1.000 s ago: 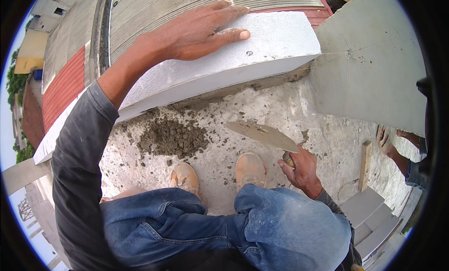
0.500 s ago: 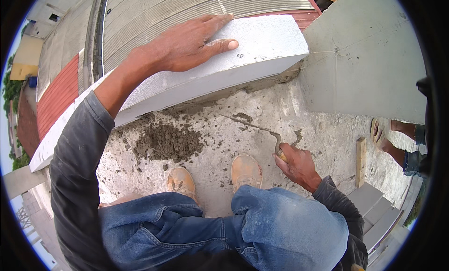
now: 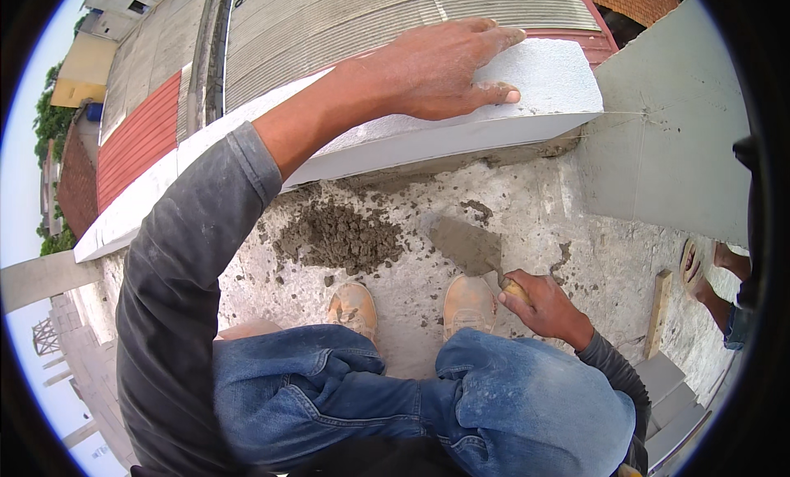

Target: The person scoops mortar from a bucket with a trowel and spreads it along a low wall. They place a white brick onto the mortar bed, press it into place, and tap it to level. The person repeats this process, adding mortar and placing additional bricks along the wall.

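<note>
My left hand (image 3: 448,69) lies flat on top of a long white block (image 3: 395,152), near its right end, with the fingers stretched out. In my right hand (image 3: 547,308) is a trowel (image 3: 469,245), gripped by its wooden handle. Its broad face is turned up and coated with grey mortar, and it hangs over the concrete just in front of my right shoe. Left of the trowel sits a heap of crumbly grey mortar (image 3: 339,237) on the floor. A bed of mortar shows along the block's lower edge.
A grey wall panel (image 3: 671,123) stands right of the block, with thin string lines between them. Another person's sandalled foot (image 3: 695,267) is at the right, near a wooden strip (image 3: 657,314) and grey slabs (image 3: 665,386). Corrugated roofs (image 3: 329,24) lie beyond the block.
The trowel has turned from edge-on to showing its broad face. My left hand stays on the block near its right end. The whole view has shifted, so things appear farther right.
</note>
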A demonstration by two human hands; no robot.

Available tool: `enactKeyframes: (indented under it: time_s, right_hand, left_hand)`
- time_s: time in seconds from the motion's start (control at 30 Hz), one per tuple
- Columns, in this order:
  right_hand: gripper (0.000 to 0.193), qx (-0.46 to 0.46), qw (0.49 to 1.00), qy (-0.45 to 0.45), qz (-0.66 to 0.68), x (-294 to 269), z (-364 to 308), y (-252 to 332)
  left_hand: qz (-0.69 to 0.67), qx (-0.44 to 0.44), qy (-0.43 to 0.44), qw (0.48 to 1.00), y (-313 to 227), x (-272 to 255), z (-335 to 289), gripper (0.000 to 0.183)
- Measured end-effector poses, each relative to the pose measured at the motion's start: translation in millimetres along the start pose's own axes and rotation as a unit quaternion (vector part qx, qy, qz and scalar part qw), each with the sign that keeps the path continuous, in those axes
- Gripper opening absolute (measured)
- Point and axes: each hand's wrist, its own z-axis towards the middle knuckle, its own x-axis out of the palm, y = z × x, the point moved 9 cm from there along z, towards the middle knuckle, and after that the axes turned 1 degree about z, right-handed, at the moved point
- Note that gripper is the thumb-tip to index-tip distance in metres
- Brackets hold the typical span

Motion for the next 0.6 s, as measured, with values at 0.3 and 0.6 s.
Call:
enactKeyframes:
  time_s: [0.3, 0.6]
  right_hand:
    - [0.051, -0.02, 0.993, 0.111, -0.042, 15, 49, 47]
    - [0.041, -0.212, 0.943, 0.239, -0.088, 57, 110, 193]
  left_hand:
    - [0.096, -0.029, 0.061, 0.993, 18, -49, -64, 0.078]
    - [0.101, -0.338, -0.042, 0.935, 50, -193, -415, 0.078]
